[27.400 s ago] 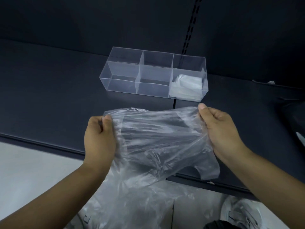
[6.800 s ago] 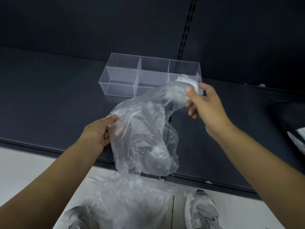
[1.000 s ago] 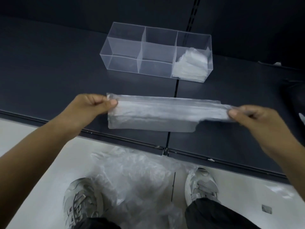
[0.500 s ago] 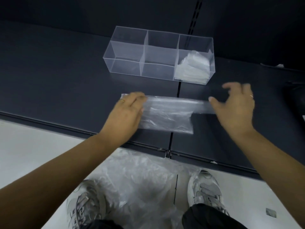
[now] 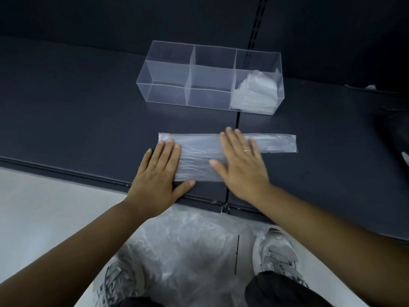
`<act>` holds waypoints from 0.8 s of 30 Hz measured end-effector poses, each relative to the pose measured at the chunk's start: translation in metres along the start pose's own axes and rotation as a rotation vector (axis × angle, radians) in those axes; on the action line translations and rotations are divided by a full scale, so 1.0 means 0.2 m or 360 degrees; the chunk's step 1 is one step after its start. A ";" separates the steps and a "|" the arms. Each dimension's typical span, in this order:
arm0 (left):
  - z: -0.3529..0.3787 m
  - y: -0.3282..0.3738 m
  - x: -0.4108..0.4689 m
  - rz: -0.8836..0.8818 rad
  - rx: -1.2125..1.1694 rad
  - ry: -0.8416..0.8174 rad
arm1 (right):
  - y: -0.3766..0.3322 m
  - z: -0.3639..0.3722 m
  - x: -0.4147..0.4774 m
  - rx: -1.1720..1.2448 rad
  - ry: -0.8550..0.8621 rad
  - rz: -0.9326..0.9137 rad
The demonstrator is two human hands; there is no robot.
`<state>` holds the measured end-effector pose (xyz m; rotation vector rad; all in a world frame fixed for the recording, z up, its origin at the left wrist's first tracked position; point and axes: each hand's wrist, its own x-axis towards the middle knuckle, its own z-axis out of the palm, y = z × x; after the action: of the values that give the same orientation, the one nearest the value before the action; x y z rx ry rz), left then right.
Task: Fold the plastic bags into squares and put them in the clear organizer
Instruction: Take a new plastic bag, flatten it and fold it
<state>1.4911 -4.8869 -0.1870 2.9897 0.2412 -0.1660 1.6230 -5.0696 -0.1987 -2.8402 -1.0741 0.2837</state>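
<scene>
Left hand (image 5: 158, 173): flat, palm down, fingers straight and close together. The fingertips press on the left end of the plastic bag (image 5: 199, 158); the thumb is spread out along the bag's near edge, on the shelf. Nothing is grasped. There is a gold ring (image 5: 152, 165) on one finger.

Right hand (image 5: 241, 160): also flat and palm down, with the fingers extended and slightly fanned. It lies across the middle of the same bag, with the thumb pointing left over the plastic. Nothing is grasped. It has a thin ring (image 5: 247, 150) on one finger.

Plastic bag: folded into a long, flattened strip that lies left to right on the dark shelf (image 5: 77, 107), near its front edge. The left part is wider. A narrower tail runs out to the right past the right hand.

Clear organizer (image 5: 168, 94): stands on the shelf behind the strip, apart from it and nearer the back wall. It has three compartments side by side. A stack of folded bags (image 5: 256, 91), whitish and leaning slightly, is in the right-end compartment.

Below the shelf edge: a crumpled heap of loose bags (image 5: 190, 251) lies on the pale floor (image 5: 44, 207) between two grey shoes, one on the left (image 5: 117, 282) and one on the right (image 5: 276, 255). A dark trouser leg (image 5: 283, 291) covers the heel of the right shoe.
</scene>
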 end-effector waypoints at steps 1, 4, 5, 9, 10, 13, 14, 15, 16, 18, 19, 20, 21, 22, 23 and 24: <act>0.00 -0.02 -0.01 -0.0017 0.0008 -0.0012 | 0.09 -0.01 -0.02 -0.0016 -0.0006 0.0078; -0.01 -0.09 -0.04 -0.0032 0.0011 -0.0047 | 0.32 -0.07 -0.08 -0.0042 0.0049 0.0321; -0.01 -0.10 -0.04 -0.0035 -0.0004 -0.0058 | 0.37 -0.08 -0.11 -0.0030 0.0126 0.0332; -0.05 -0.07 -0.04 0.0072 -0.0115 -0.0045 | 0.37 -0.16 -0.28 0.0396 0.0351 -0.0105; -0.05 -0.04 -0.03 0.0176 -0.0151 -0.0030 | 0.34 -0.16 -0.31 0.0458 0.0331 -0.0200; -0.05 0.11 0.00 0.0457 -0.0249 -0.0065 | 0.26 -0.13 -0.32 0.0434 0.0303 -0.0285; -0.04 0.15 0.01 0.0494 -0.0267 -0.0084 | 0.25 -0.13 -0.31 0.0424 0.0303 -0.0267; -0.03 0.17 0.02 0.0507 -0.0272 -0.0091 | 0.24 -0.14 -0.29 0.0429 0.0285 -0.0233; -0.03 0.19 0.03 0.0500 -0.0271 -0.0069 | 0.23 -0.15 -0.27 0.0466 0.0230 -0.0196; -0.04 0.21 0.03 0.0451 -0.0295 0.0065 | 0.24 -0.19 -0.24 0.0756 0.0081 -0.0119; -0.06 0.21 0.04 0.0419 -0.0319 0.0143 | 0.25 -0.22 -0.23 0.0950 0.0010 -0.0087; -0.06 0.20 0.04 0.0392 -0.0339 0.0226 | 0.26 -0.25 -0.23 0.1103 -0.0055 -0.0067; -0.07 0.20 0.04 0.0370 -0.0352 0.0319 | 0.27 -0.29 -0.23 0.1190 -0.0110 -0.0057; -0.08 0.19 0.05 0.0354 -0.0359 0.0407 | 0.28 -0.32 -0.22 0.1208 -0.0146 -0.0053; -0.08 0.19 0.05 0.0348 -0.0360 0.0480 | 0.29 -0.34 -0.23 0.1179 -0.0158 -0.0053; -0.09 0.18 0.05 0.0347 -0.0362 0.0529 | 0.30 -0.36 -0.23 0.1135 -0.0131 -0.0070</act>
<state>1.5082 -4.9182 -0.1661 2.7735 -0.0335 0.3582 1.6431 -5.1461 -0.1316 -2.1791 -0.8236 0.6363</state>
